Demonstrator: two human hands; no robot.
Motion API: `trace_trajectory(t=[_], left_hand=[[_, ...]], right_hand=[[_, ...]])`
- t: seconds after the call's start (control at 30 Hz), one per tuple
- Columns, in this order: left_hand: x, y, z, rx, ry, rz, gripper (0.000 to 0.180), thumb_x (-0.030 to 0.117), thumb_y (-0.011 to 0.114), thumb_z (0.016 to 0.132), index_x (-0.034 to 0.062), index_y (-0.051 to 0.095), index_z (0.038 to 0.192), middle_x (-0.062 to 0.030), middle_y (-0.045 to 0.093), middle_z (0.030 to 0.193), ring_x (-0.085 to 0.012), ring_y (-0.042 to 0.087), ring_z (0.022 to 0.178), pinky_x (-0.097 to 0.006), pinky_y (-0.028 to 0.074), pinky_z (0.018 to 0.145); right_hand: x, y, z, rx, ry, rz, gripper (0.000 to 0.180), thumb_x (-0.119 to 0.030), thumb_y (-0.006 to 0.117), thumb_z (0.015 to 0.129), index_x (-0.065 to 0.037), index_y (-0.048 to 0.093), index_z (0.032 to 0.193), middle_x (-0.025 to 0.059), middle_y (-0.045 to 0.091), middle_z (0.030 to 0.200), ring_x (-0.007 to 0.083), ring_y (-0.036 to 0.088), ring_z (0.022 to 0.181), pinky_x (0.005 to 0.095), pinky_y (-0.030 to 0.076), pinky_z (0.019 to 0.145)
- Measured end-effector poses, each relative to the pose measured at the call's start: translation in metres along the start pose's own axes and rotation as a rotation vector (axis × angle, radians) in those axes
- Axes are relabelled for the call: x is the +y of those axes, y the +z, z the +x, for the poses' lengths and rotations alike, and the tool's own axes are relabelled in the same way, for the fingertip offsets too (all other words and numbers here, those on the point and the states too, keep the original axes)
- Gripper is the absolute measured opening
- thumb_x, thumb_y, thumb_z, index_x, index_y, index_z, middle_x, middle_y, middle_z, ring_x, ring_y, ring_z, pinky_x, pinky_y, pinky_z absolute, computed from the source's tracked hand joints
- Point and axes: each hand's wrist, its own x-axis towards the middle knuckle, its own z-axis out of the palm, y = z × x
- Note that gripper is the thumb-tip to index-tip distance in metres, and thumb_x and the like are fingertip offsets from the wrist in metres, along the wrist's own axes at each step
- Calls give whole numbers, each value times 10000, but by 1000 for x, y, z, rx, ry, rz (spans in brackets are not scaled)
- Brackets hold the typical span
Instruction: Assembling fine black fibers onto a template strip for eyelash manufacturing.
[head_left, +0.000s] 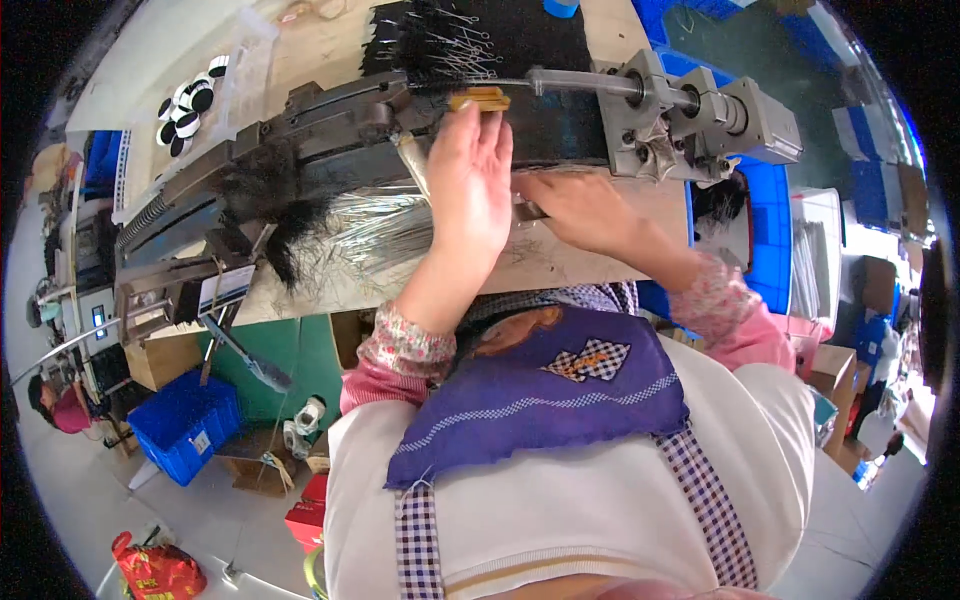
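My left hand [472, 185] reaches up over the front of a long dark metal machine [330, 140]. Its straight fingers end at a small yellow-brown block [480, 98], which they appear to hold just below a thin metal rod. My right hand [585, 212] is lower, at the machine's front edge, with curled fingers pointing left. A small metal piece [528, 212] shows by those fingers; what they grip is hidden. Left of my left wrist lies a pile of thin silvery wires [375, 232]. Behind the block, looped wires [460, 45] rest on black bristle material [405, 35].
A motor with a shaft [750, 120] stands at the machine's right end. Black-and-white round pieces [187, 108] lie at the back left beside a clear plastic tray [250, 65]. Blue crates [185, 425] stand below left, and another blue bin [768, 225] sits at the right.
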Motion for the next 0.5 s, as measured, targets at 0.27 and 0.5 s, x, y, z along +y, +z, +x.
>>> trace_trajectory(t=[0.27, 0.5], left_hand=[[69, -45, -95, -430, 91, 568, 502, 170, 573, 893, -101, 442, 1294, -260, 468, 1333, -423, 525, 1160, -466, 344, 1069], [246, -226, -185, 1450, 675, 2518, 767, 299, 655, 816, 95, 279, 1452, -277, 440, 1333, -417, 467, 1201, -492, 424, 935]], right_hand=[[26, 4, -19, 205, -8, 291, 268, -55, 572, 728, -45, 571, 995, 123, 631, 945, 327, 640, 812, 417, 525, 680], [23, -62, -44, 478, 250, 526, 122, 30, 606, 817, 9, 598, 937, 90, 623, 840, 166, 603, 766, 273, 477, 695]])
